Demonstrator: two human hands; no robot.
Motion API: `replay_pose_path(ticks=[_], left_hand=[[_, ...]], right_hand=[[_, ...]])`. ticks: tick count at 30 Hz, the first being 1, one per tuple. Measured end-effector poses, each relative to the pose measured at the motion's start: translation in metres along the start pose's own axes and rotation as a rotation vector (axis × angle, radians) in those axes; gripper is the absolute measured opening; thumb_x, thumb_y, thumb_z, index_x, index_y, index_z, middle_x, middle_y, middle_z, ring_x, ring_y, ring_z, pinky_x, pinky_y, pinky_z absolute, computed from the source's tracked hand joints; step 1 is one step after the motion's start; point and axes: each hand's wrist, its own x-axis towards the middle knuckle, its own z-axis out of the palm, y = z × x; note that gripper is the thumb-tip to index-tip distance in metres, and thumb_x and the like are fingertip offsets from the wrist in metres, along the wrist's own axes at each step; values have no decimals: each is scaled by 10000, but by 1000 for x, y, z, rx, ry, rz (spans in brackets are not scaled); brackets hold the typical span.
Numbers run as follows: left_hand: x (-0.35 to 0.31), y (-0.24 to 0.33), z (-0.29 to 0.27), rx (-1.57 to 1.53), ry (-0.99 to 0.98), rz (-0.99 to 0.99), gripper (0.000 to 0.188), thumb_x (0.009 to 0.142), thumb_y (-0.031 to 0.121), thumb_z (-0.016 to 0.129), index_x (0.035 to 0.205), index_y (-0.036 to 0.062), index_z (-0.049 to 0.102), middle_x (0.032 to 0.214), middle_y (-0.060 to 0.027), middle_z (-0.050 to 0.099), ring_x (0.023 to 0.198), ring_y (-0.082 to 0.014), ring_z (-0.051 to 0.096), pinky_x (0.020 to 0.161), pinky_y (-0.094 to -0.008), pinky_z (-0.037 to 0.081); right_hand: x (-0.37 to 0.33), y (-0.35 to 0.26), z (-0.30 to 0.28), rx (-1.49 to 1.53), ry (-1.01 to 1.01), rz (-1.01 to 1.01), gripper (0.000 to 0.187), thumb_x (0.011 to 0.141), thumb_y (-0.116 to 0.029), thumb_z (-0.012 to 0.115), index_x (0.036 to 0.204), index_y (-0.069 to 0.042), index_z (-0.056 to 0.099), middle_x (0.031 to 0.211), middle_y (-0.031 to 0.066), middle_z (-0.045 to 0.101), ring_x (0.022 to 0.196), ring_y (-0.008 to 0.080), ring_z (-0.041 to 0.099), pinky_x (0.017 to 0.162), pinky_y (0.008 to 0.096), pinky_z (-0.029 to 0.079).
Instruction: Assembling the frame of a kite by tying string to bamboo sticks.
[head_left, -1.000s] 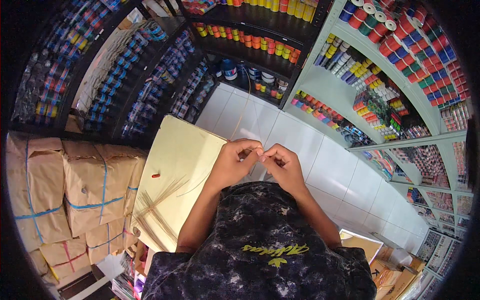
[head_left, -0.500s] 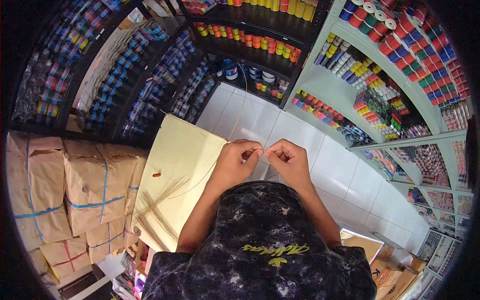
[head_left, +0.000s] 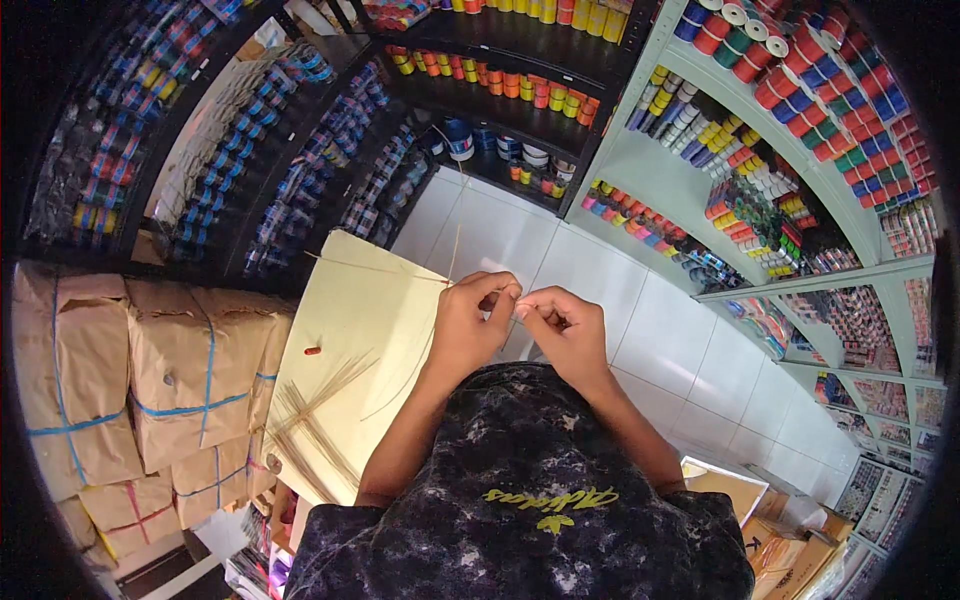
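Observation:
My left hand [head_left: 470, 325] and my right hand [head_left: 568, 330] meet in front of my body, each pinched shut, fingertips touching. Between them is a thin tan strand, like a cane or stiff fibre, mostly hidden by the fingers. Lengths of such strand [head_left: 457, 252] stick out past my left hand, one upward over the floor, one leftward above the table and one curving down beside my forearm. To the left is a pale yellow tabletop [head_left: 375, 300]. On it lie a loose bundle of similar strands [head_left: 318, 425] and a small red object [head_left: 312, 351].
Paper-wrapped parcels [head_left: 190, 370] tied with blue cord are stacked left of the table. Black shelves [head_left: 500, 100] with spools stand ahead and left. Grey shelving [head_left: 640, 165] full of coloured spools runs along the right. An open cardboard box [head_left: 790, 550] sits at lower right.
My hands have drawn closer, the right one shifting left and overlapping the left fingertips. The tall arcing strand has dropped lower, and a length now stretches leftward above the table's far part.

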Motion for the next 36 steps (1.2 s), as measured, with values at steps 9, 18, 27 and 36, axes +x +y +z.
replay_pose_path(ticks=[9,18,27,36], left_hand=[[-1,-6,-5,-217,8,-54,138,943,84,639,987,-42,673,812,-7,644,711,-51,579,635,-216,475],[-5,-3,-6,-325,-19,-114,127,956,92,633,989,-23,676,789,29,625,699,-38,561,637,-203,463],[-9,6,-9,-336,-92,-137,125,953,113,643,965,-6,682,740,54,589,650,-16,511,579,-189,413],[-7,9,-1,-119,-38,-73,104,897,53,659,953,-31,685,772,-93,660,664,-98,596,610,-261,491]], right_hand=[[-2,2,-4,6,-11,-9,56,887,-64,701,937,-40,692,596,-88,479,531,-10,350,475,203,263],[0,1,-4,4,-30,0,59,899,-82,698,942,-41,691,566,-87,434,524,-2,342,472,215,254],[6,2,-7,-66,14,-8,64,897,-93,697,923,-37,682,564,-80,402,529,11,319,476,226,254],[10,-13,-7,-293,14,-100,96,879,-97,694,950,-34,682,528,11,415,480,70,366,461,271,322]])
